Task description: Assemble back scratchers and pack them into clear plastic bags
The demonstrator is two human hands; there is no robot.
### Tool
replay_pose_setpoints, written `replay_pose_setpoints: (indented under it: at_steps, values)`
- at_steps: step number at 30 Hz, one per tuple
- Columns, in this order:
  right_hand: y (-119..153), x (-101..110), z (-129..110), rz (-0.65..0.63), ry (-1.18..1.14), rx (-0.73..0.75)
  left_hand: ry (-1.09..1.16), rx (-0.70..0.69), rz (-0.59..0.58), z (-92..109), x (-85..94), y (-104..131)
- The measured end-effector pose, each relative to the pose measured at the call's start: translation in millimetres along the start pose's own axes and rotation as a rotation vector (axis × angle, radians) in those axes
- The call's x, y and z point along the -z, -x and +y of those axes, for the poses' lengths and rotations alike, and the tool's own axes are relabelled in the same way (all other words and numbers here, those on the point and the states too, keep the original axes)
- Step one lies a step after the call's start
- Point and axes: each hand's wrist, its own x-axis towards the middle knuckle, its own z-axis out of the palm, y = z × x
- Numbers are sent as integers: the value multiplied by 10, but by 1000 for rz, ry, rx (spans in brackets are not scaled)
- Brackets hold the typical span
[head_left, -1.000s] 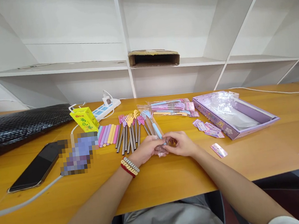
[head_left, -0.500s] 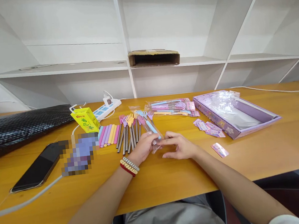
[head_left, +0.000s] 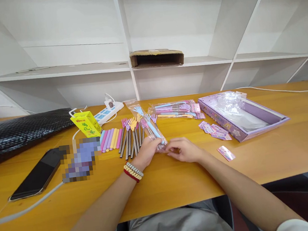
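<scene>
My left hand is closed around the lower end of a light-blue back scratcher, which sits inside a clear plastic bag. The blue claw points away from me and the bag stretches past it. At the near end, my right hand has its fingers bent together against the plastic, pinching it. Beside my left hand lie several loose back scratchers with coloured claws and bare metal tubes. Left of them is a row of pastel handles. Bagged back scratchers are stacked behind my hands.
A purple display box with clear plastic inside stands at the right. Small printed cards and one separate card lie before it. On the left are a yellow drink carton, a power strip, a phone and a black wrapped bundle.
The clear bag now extends beyond the blue claw, and the bagged back scratcher has shifted slightly away and left. My right fingers have curled in from a stretched pose onto the bag's near end.
</scene>
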Motion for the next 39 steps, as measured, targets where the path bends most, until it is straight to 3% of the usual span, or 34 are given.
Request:
replay_pose_setpoints:
  at_steps: [3,6,12,21,31,39]
  values:
    - [-13,32,-17,69,-46,18,-36,32,-5,28,-5,22]
    - [-31,69,-62,125,-125,17,-95,114,-86,50,-10,59]
    - [-6,65,-46,63,-253,-107,-187,250,-308,25,-42,102]
    - [-11,83,-54,60,-365,-175,-71,397,-379,19,-42,133]
    - [2,49,38,106,-587,-355,96,381,-351,35,-41,72]
    - [-24,-19,108,139,-283,-418,-22,307,-290,-15,-28,99]
